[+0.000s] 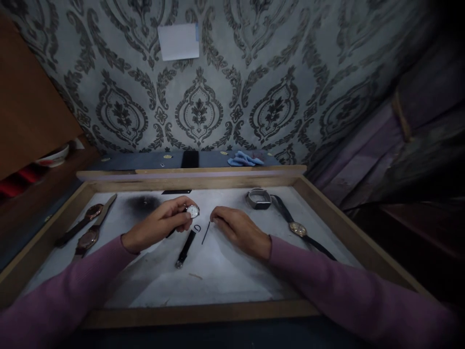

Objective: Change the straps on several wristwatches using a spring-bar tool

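Observation:
My left hand (pixel 169 218) is closed around a wristwatch (pixel 193 211) with a round white dial, the thumb lying by its edge; a dark strap end shows below the fingers. My right hand (pixel 236 228) has its fingers drawn together at the upper end of a thin dark rod (pixel 206 233), which slants down toward the tray floor. Between and below the hands lies a loose black watch strap (pixel 186 248) with a silver buckle. A small dark ring (pixel 197 228) sits at its upper end. Nearer me is a short tan strip (pixel 195 276).
The wood-rimmed tray (pixel 203 312) has a white floor. Two watches (pixel 89 237) lie at left; a grey-banded watch (pixel 258 198) and a gold-cased watch (pixel 298 229) lie at right. Behind the rim are a blue cloth (pixel 245 158) and a black flat object (pixel 190 159).

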Demonstrator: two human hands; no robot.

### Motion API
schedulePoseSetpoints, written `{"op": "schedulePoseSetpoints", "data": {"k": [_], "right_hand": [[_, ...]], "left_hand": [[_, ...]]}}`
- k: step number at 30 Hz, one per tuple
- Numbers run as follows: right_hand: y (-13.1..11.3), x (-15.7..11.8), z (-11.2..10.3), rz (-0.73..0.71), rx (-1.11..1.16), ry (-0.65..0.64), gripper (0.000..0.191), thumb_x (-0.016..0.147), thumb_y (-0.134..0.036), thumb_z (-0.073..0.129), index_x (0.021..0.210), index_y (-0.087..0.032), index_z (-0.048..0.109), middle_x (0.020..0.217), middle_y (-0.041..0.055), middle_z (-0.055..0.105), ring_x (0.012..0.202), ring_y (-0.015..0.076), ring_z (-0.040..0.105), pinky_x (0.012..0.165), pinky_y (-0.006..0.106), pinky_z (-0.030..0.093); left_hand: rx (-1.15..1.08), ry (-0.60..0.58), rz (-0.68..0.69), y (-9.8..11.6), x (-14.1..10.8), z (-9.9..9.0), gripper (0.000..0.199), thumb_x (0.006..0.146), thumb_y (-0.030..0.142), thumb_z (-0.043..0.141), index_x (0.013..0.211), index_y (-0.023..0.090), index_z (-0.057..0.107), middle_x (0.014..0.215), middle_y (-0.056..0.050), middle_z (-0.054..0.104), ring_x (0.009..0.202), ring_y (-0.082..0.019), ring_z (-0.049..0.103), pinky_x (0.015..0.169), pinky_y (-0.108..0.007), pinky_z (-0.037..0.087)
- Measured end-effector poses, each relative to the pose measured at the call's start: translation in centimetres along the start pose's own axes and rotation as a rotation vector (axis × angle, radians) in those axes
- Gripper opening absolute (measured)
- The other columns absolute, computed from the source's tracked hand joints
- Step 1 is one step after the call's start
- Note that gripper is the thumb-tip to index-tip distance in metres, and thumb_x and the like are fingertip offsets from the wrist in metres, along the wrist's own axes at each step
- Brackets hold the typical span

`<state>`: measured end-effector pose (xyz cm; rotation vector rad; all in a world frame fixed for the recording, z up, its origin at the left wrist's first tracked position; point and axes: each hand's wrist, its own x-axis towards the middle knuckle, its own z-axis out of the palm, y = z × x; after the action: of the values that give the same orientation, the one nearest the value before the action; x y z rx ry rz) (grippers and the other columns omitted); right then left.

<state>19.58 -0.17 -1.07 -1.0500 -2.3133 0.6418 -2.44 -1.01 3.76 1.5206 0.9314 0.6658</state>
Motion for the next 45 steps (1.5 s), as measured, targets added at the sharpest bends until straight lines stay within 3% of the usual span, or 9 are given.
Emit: {"op": "schedulePoseSetpoints", "data": {"k": [5, 18, 21, 25, 29, 34, 40, 42, 45], "right_hand": [[1.8, 0.3, 0.1, 0.001, -0.189, -0.018, 0.022, 0.093, -0.013, 0.047, 0.085, -0.013, 0.067, 0.084, 0.0076, 0.057, 0.075, 0.0169, 0.057, 0.07, 0.029, 0.043], [1.9, 0.1, 0.5, -0.075, -0.131, 0.095, 0.017, 0.083, -0.004, 0.057, 0.093, -0.013, 0.067, 0.087, 0.0081, 0.06, 0.081, 0.0186, 0.06, 0.075, 0.03, 0.048], [0.2, 0.4, 0.0, -0.066, 0.007, 0.141, 0.012, 0.086, -0.012, 0.055, 0.091, -0.013, 0.067, 0.089, 0.0088, 0.063, 0.084, 0.0193, 0.059, 0.076, 0.032, 0.047], [-2.7, 1.1, -0.2, 0.037, 0.492, 0.168, 0.026, 0.094, -0.033, 0.047, 0.093, -0.013, 0.064, 0.087, 0.0056, 0.065, 0.082, 0.0164, 0.059, 0.076, 0.031, 0.046], [-4.0, 1.1, 0.3, 0.21, 0.893, 0.213, 0.032, 0.088, -0.045, 0.055, 0.092, -0.014, 0.064, 0.086, 0.0027, 0.063, 0.079, 0.0131, 0.058, 0.074, 0.028, 0.046], [-3.9, 0.6, 0.5, 0.333, 1.08, 0.29, 0.035, 0.076, -0.049, 0.068, 0.077, -0.014, 0.065, 0.076, -0.0002, 0.062, 0.075, 0.0114, 0.056, 0.078, 0.028, 0.043], [-3.5, 0.8, -0.8, 0.41, 1.253, 0.47, 0.025, 0.078, -0.04, 0.069, 0.077, -0.016, 0.061, 0.073, -0.0005, 0.065, 0.073, 0.0116, 0.061, 0.078, 0.027, 0.047], [-3.4, 0.7, -1.1, 0.532, 1.283, 0.428, 0.021, 0.088, -0.035, 0.058, 0.076, -0.017, 0.056, 0.067, -0.0025, 0.062, 0.059, 0.0083, 0.058, 0.068, 0.023, 0.049], [-3.4, 0.2, -0.7, 0.648, 1.259, 0.233, 0.026, 0.095, -0.027, 0.046, 0.073, -0.016, 0.053, 0.055, -0.0059, 0.052, 0.038, 0.0038, 0.038, 0.048, 0.019, 0.044]], "left_hand": [[-0.049, -0.006, 0.002, -0.4, 0.0, -0.3, 0.018, 0.086, 0.027, 0.053, 0.097, 0.014, 0.058, 0.069, 0.001, 0.057, 0.062, -0.011, 0.046, 0.062, -0.026, 0.038], [-0.354, 0.086, -0.14, 0.2, -0.1, 0.6, 0.031, 0.073, 0.026, 0.072, 0.096, 0.016, 0.052, 0.079, -0.006, 0.072, 0.071, -0.018, 0.067, 0.073, -0.034, 0.051], [-0.379, 0.141, -0.115, 0.7, 0.1, 1.0, 0.032, 0.071, 0.025, 0.074, 0.092, 0.016, 0.052, 0.079, -0.006, 0.071, 0.076, -0.019, 0.068, 0.075, -0.034, 0.052], [-0.35, 0.229, -0.013, 1.2, 0.8, 2.4, 0.03, 0.066, 0.024, 0.077, 0.081, 0.016, 0.053, 0.076, 0.0, 0.065, 0.074, -0.015, 0.064, 0.07, -0.029, 0.053], [-0.254, 0.207, 0.03, 1.2, 1.5, 3.8, 0.033, 0.064, 0.031, 0.078, 0.076, 0.016, 0.051, 0.069, 0.002, 0.059, 0.068, -0.014, 0.06, 0.058, -0.025, 0.052], [-0.098, 0.19, 0.041, 1.4, 2.3, 4.2, 0.026, 0.07, 0.035, 0.069, 0.077, 0.015, 0.054, 0.071, 0.0, 0.057, 0.067, -0.014, 0.057, 0.058, -0.026, 0.051], [0.599, 0.185, 0.19, 1.8, 1.3, 2.6, 0.023, 0.085, 0.037, 0.05, 0.085, 0.016, 0.06, 0.08, -0.003, 0.063, 0.075, -0.017, 0.056, 0.064, -0.027, 0.043], [0.842, 0.169, 0.141, 1.1, 0.3, 1.8, 0.023, 0.087, 0.036, 0.047, 0.081, 0.017, 0.058, 0.073, -0.002, 0.06, 0.07, -0.017, 0.053, 0.062, -0.028, 0.038], [0.951, 0.099, -0.068, -0.6, -1.3, 1.2, 0.029, 0.087, 0.044, 0.05, 0.077, 0.018, 0.055, 0.066, 0.0, 0.057, 0.062, -0.016, 0.05, 0.056, -0.027, 0.031]]}}
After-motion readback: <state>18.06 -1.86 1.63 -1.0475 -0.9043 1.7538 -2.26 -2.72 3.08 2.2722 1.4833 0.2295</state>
